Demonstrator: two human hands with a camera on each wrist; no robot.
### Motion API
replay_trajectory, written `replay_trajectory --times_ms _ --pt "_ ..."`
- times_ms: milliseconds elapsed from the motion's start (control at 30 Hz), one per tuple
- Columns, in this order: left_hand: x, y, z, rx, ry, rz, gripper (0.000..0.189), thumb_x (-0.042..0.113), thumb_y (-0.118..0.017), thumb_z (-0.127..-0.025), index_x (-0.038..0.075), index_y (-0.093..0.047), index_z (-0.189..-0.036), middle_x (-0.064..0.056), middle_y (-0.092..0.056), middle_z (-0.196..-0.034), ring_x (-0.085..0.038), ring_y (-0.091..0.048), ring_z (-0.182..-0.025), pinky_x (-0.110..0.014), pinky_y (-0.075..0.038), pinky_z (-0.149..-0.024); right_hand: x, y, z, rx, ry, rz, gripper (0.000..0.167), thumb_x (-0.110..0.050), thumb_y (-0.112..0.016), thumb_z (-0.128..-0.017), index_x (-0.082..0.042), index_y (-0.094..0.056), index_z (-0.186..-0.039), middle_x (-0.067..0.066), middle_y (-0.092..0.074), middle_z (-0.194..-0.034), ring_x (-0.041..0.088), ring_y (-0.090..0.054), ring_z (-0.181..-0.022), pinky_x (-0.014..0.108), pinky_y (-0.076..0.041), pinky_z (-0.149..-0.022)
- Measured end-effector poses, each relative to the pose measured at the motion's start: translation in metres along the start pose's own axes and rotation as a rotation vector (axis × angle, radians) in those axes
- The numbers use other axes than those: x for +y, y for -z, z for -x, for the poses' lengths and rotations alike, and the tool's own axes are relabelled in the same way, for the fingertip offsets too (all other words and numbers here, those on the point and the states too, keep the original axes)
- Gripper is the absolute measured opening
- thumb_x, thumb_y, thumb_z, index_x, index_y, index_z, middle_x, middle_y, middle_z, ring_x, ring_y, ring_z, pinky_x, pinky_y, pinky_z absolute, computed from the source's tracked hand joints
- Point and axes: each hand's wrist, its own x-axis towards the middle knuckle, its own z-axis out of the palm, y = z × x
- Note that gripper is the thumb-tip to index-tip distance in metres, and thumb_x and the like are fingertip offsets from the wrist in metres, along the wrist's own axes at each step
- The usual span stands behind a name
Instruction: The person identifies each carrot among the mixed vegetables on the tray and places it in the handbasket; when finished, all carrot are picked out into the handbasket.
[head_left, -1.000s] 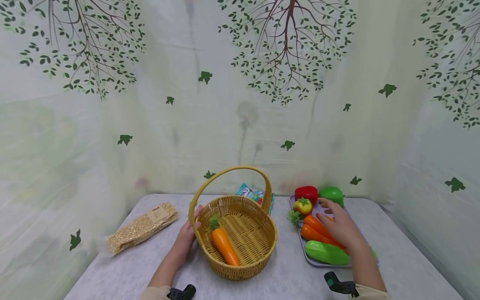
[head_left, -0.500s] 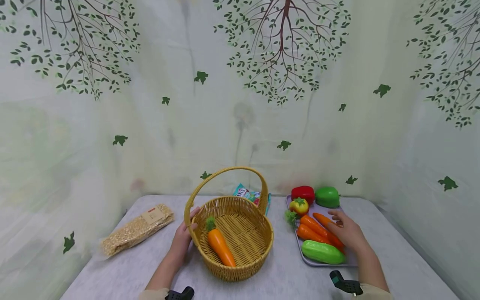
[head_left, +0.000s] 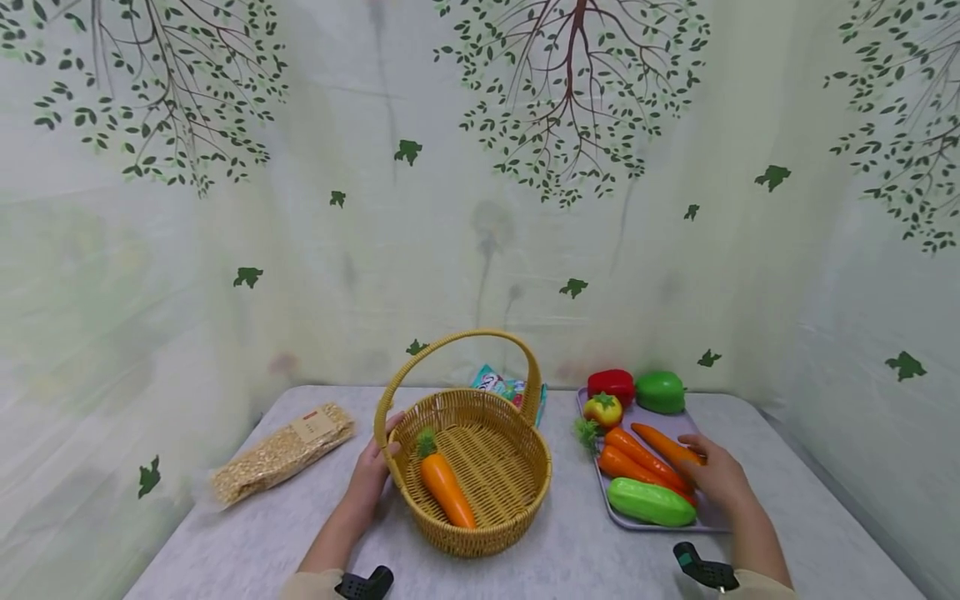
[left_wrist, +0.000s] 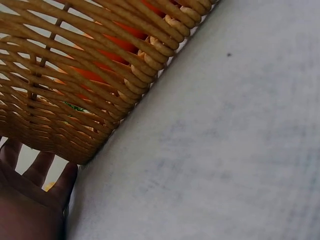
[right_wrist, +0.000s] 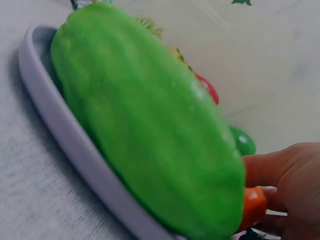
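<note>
A wicker basket (head_left: 472, 543) with a tall handle stands mid-table, one orange carrot (head_left: 447, 492) lying inside. My left hand (head_left: 367, 475) rests against its left side, fingers spread in the left wrist view. At the right is a purple tray (head_left: 711, 525) of vegetables. My right hand (head_left: 720, 477) reaches over its right side and holds the right end of the rearmost carrot (head_left: 658, 440), orange showing between the fingers in the right wrist view. More carrots (head_left: 637, 467) lie in front of it, with a green cucumber (head_left: 651, 502) nearest me.
Farther back on the tray sit a red pepper (head_left: 611, 385), a small yellow-red vegetable (head_left: 603, 411) and a green pepper (head_left: 661, 392). A bag of grain (head_left: 285, 454) lies at the left. A teal packet (head_left: 495, 383) is partly hidden behind the basket.
My right hand has moved from above the back of the tray toward its right side and down to the end of the rear carrot. My left hand stays at the basket.
</note>
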Motion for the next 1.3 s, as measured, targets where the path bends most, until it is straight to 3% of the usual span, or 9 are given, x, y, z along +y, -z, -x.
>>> replay_trajectory --times_ms 167,400,533,733,967,1300 --pt "0.000 0.001 -0.002 0.001 0.015 0.011 0.052 0.031 -0.045 -0.103 0.027 -0.037 -0.154 -0.007 -0.030 -0.164 -0.030 -0.018 -0.154 -0.060 -0.013 -0.122 0.006 -0.003 -0.003 0.017 0.004 0.039 0.053 -0.023 -0.056 -0.096 -0.001 -0.046 -0.143 0.031 -0.051 -0.137 0.038 -0.053 -0.108 0.055 -0.046 -0.092" --pt "-0.004 0.001 0.002 -0.004 0.004 0.011 0.053 0.030 -0.045 -0.103 0.025 -0.037 -0.155 -0.007 -0.031 -0.164 -0.029 -0.018 -0.154 -0.058 -0.013 -0.122 0.006 -0.004 0.001 0.037 -0.038 0.009 0.056 -0.024 -0.057 -0.096 -0.002 -0.043 -0.145 0.034 -0.045 -0.143 0.046 -0.050 -0.118 0.066 -0.039 -0.101" --pt "-0.006 0.003 0.003 -0.004 -0.007 0.007 0.052 0.032 -0.045 -0.103 0.025 -0.037 -0.154 -0.007 -0.032 -0.164 -0.029 -0.018 -0.154 -0.058 -0.012 -0.123 0.003 -0.002 0.003 0.052 -0.063 -0.043 0.057 -0.024 -0.057 -0.096 -0.003 -0.041 -0.147 0.033 -0.044 -0.144 0.043 -0.050 -0.116 0.060 -0.044 -0.096" --pt "-0.003 0.004 -0.001 0.002 -0.029 -0.005 0.051 0.032 -0.046 -0.104 0.025 -0.039 -0.154 -0.006 -0.035 -0.162 -0.026 -0.023 -0.153 -0.054 -0.017 -0.122 -0.001 0.007 0.002 0.087 -0.011 -0.077 0.056 -0.022 -0.055 -0.097 -0.004 -0.040 -0.148 0.032 -0.045 -0.144 0.042 -0.049 -0.115 0.058 -0.043 -0.097" --pt "-0.008 0.002 -0.001 0.007 -0.020 -0.035 0.049 0.032 -0.048 -0.103 0.027 -0.043 -0.152 -0.003 -0.039 -0.161 -0.024 -0.026 -0.151 -0.049 -0.022 -0.119 -0.002 0.006 0.006 0.043 -0.023 -0.129 0.059 -0.029 -0.054 -0.101 -0.006 -0.035 -0.151 0.030 -0.039 -0.150 0.043 -0.047 -0.123 0.057 -0.046 -0.101" --pt "-0.006 0.002 -0.002 0.000 -0.036 -0.015 0.049 0.033 -0.046 -0.104 0.028 -0.041 -0.152 -0.003 -0.037 -0.161 -0.026 -0.023 -0.153 -0.056 -0.018 -0.121 -0.012 0.010 0.007 0.079 -0.023 -0.170 0.064 -0.042 -0.052 -0.102 -0.011 -0.032 -0.154 0.027 -0.037 -0.152 0.040 -0.047 -0.121 0.041 -0.051 -0.092"
